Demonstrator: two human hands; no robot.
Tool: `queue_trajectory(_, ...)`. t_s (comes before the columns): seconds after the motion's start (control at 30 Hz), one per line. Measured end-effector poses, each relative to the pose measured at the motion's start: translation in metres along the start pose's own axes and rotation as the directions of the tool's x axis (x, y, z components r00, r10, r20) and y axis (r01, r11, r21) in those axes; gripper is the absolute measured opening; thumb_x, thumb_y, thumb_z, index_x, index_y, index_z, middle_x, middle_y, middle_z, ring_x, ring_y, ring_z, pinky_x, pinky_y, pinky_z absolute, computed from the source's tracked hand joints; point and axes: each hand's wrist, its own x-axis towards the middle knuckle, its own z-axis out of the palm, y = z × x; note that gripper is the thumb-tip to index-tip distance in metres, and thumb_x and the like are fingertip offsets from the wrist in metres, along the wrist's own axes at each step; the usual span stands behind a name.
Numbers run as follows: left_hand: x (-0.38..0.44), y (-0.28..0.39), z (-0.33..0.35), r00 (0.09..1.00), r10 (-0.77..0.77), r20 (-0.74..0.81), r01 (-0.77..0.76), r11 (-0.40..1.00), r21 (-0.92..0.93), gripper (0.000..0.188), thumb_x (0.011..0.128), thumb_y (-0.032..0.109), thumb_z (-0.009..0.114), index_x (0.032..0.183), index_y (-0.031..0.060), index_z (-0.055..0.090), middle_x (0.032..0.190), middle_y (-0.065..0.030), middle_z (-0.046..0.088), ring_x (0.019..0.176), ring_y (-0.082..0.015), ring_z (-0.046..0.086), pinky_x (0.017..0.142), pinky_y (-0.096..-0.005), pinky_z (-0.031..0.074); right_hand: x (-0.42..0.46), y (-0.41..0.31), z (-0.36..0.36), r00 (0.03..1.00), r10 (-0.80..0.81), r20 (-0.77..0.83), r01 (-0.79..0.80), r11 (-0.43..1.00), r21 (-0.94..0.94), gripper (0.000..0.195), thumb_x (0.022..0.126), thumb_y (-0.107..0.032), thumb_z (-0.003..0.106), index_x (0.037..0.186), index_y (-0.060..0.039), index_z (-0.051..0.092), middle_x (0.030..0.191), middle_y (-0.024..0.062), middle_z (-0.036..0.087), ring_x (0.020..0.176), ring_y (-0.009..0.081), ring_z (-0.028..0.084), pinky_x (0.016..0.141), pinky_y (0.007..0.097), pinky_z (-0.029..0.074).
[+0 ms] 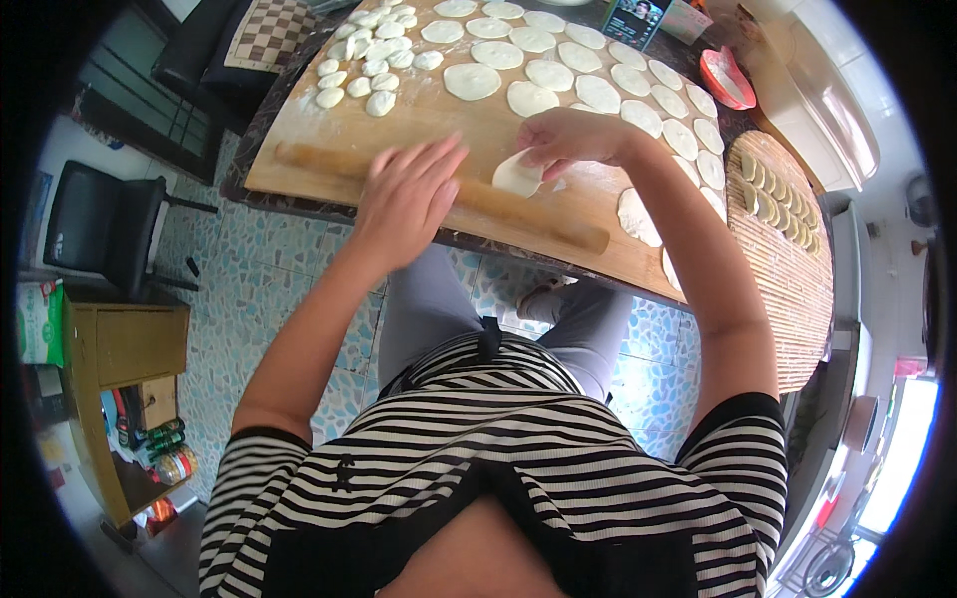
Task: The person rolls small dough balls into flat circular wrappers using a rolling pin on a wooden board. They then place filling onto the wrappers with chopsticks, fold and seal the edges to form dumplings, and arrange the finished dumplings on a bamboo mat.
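Observation:
My left hand (411, 187) lies flat, palm down, on a long wooden rolling pin (523, 214), with the fingers stretched out over it. The pin's left part is blurred. Between the fingers and thumb of my right hand (538, 157) is the edge of a dough wrapper (517, 176), partly raised beside the pin. Many round flat wrappers (472, 81) cover the back and right of the floured wooden board (329, 138). Small flattened dough pieces (381, 103) are heaped at the board's back left.
On the right, a ridged mat (777, 284) carries rows of folded dumplings (777, 213). A red bowl (727, 78) with white powder and a phone (635, 21) stand behind the board. A black chair (105, 228) and a wooden cabinet (138, 340) are at the left.

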Motion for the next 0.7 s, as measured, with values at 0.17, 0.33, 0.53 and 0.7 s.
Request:
queue_trajectory(0.17, 0.058, -0.036, 0.03, 0.99, -0.001, -0.142, 0.032, 0.976, 0.214, 0.043, 0.096, 0.03, 0.037, 0.131, 0.0083, 0.049, 0.142, -0.0088, 0.041, 0.131, -0.0288, 0.035, 0.11, -0.0458, 0.019, 0.018, -0.032, 0.005, 0.996, -0.078, -0.039, 0.053, 0.895, -0.442, 0.033, 0.08, -0.02, 0.066, 0.108, -0.0031, 0.058, 0.095, 0.0099, 0.061, 0.085, 0.0167, 0.061, 0.073, 0.0272, 0.05)
queue_trajectory(0.33, 0.018, -0.015, 0.011, 0.993, 0.065, -0.097, -0.043, 0.977, 0.209, 0.04, 0.095, 0.029, 0.039, 0.127, 0.0087, 0.051, 0.139, -0.0098, 0.043, 0.13, -0.0288, 0.037, 0.109, -0.0461, 0.02, 0.019, -0.023, 0.008, 0.991, -0.099, -0.089, 0.038, 0.851, -0.524, 0.032, 0.08, -0.02, 0.065, 0.106, -0.0037, 0.06, 0.098, 0.0128, 0.06, 0.084, 0.0199, 0.061, 0.071, 0.028, 0.05)
queue_trajectory(0.53, -0.024, 0.004, -0.003, 0.995, -0.023, -0.093, 0.03, 0.997, 0.077, 0.037, 0.094, 0.027, 0.043, 0.123, 0.0055, 0.053, 0.133, -0.0126, 0.049, 0.126, -0.0284, 0.042, 0.107, -0.0463, 0.022, 0.005, -0.008, 0.008, 0.987, -0.013, -0.163, 0.051, 0.972, 0.229, 0.033, 0.08, -0.012, 0.064, 0.109, 0.0028, 0.056, 0.103, 0.013, 0.06, 0.083, 0.0177, 0.064, 0.074, 0.0254, 0.053)
queue_trajectory(0.7, 0.029, -0.013, 0.017, 0.993, -0.086, -0.084, 0.104, 0.965, 0.239, 0.045, 0.094, 0.033, 0.042, 0.128, 0.0046, 0.049, 0.138, -0.0128, 0.044, 0.13, -0.0279, 0.038, 0.109, -0.048, 0.021, 0.0, -0.022, 0.022, 0.99, -0.078, -0.121, 0.037, 0.951, -0.307, 0.029, 0.083, -0.018, 0.062, 0.105, 0.0012, 0.059, 0.09, 0.0112, 0.063, 0.078, 0.0178, 0.062, 0.071, 0.0285, 0.05)
